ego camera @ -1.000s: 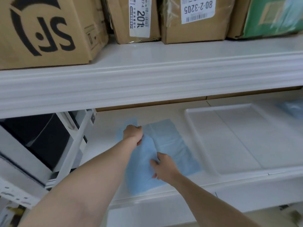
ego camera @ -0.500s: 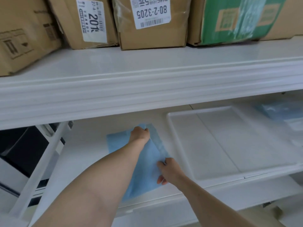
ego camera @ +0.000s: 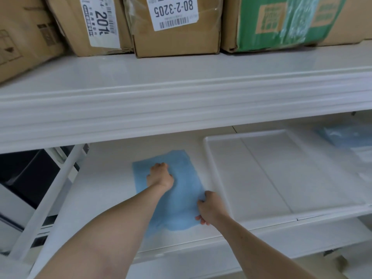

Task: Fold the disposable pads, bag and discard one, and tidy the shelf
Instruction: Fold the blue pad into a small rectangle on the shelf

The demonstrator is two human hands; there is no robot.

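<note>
Where cartons [ego camera: 175,25] crowd above, white shelf [ego camera: 104,190] gleams.

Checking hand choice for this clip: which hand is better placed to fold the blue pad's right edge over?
Right hand: its fingers already grip the blue pad at the right edge. The left hand rests mid-pad, likely pinning it.

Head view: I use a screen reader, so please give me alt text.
Two bare hands work a blue pad on a white shelf: left hand presses its middle, right hand grips its right edge. A white tray lies alongside; cardboard boxes sit above.
</note>
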